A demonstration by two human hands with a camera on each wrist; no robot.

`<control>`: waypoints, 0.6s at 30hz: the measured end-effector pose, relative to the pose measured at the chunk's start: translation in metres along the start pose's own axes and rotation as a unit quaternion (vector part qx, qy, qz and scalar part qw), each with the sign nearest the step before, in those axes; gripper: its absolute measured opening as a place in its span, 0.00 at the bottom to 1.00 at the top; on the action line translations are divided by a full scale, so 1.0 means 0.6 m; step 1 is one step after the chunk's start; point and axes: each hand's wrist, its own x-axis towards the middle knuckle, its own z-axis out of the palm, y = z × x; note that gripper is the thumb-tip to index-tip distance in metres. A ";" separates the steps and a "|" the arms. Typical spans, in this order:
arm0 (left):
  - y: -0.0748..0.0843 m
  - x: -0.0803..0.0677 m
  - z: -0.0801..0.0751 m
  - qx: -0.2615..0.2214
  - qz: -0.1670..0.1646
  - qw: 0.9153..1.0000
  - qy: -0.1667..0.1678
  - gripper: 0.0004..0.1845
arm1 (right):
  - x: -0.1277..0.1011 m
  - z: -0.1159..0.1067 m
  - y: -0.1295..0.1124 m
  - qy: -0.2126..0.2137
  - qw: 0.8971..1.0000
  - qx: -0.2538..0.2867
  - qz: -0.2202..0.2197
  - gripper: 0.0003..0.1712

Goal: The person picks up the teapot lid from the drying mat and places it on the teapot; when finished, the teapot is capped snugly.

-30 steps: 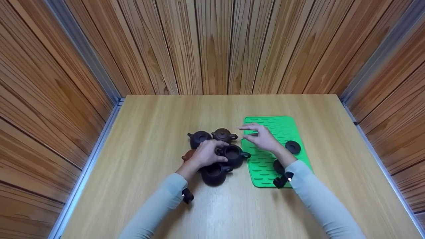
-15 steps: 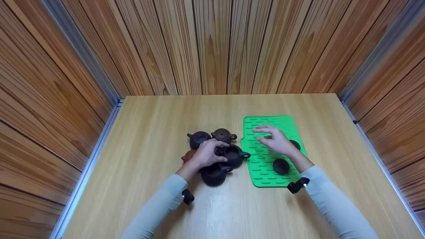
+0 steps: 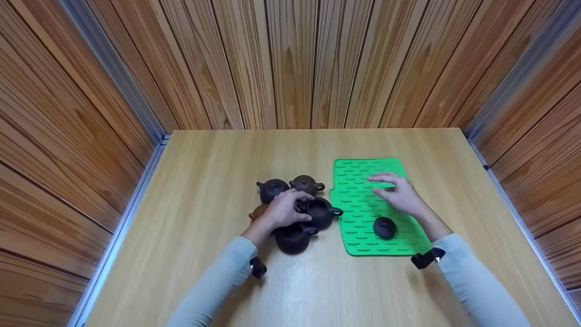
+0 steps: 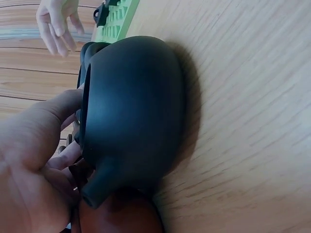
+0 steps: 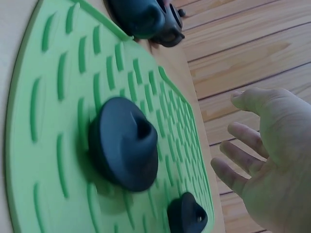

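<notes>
My left hand (image 3: 287, 210) curls its thumb and fingers round the spout side of a dark lidless teapot (image 3: 323, 221). Another lidless teapot (image 3: 292, 243) stands in front of that hand and fills much of the left wrist view; its spout (image 4: 99, 191) points toward the palm. My right hand (image 3: 399, 195) hovers above the green mat (image 3: 358, 243), fingers parted, with nothing between them. On the mat lies a black teapot lid (image 3: 385, 228). The right wrist view also shows a second lid (image 5: 188, 214), which the right hand and arm hide in the head view.
Behind the left hand stand a dark lidded teapot (image 3: 272, 188) and a small brown lidded teapot (image 3: 304, 183). A reddish-brown teapot (image 3: 257, 211) is partly hidden by that hand. Wood-panelled walls (image 3: 290, 68) enclose the table (image 3: 204, 181) at the back and sides.
My right hand has moved to the right, away from the teapots and farther over the mat, covering the rear lid and uncovering the front one. My left hand has stayed in place.
</notes>
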 end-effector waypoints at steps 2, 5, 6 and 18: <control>0.000 0.001 -0.001 -0.001 -0.002 1.000 -0.001 0.28 | -0.003 -0.008 0.003 0.008 1.000 -0.008 0.004 0.20; 0.000 0.001 -0.001 -0.003 -0.004 1.000 -0.004 0.28 | -0.009 -0.019 0.007 0.018 0.999 -0.030 0.008 0.20; 0.000 0.001 0.000 -0.003 -0.005 1.000 -0.005 0.28 | -0.011 -0.023 0.008 0.020 0.999 -0.036 0.010 0.19; 0.001 0.001 0.000 -0.008 -0.004 1.000 -0.003 0.27 | -0.038 -0.050 0.039 0.032 0.997 -0.069 0.026 0.20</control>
